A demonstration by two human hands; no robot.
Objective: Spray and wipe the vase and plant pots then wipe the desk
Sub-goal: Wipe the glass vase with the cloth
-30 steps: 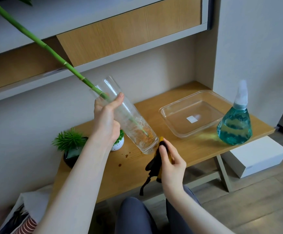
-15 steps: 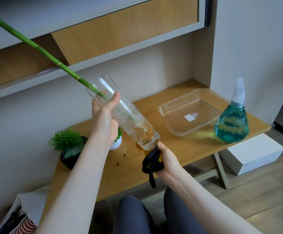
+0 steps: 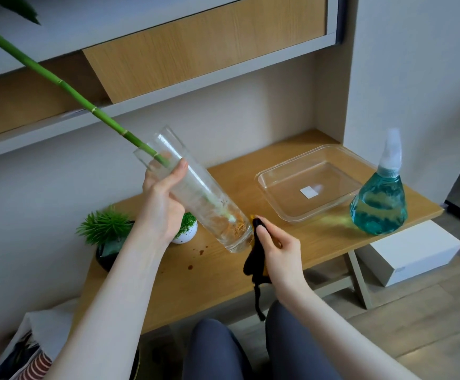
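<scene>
One blank label (image 3: pixel 309 192) in tray (image 3: pixel 286 215)

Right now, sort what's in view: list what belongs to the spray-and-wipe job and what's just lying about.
Part of the job:
- glass vase with bamboo stalk, tilted, held by the left hand
- black cloth, gripped by the right hand
- blue spray bottle
- black plant pot and white plant pot
- wooden desk, with brown spots

Lying about:
- clear plastic tray
- white box on the floor
</scene>
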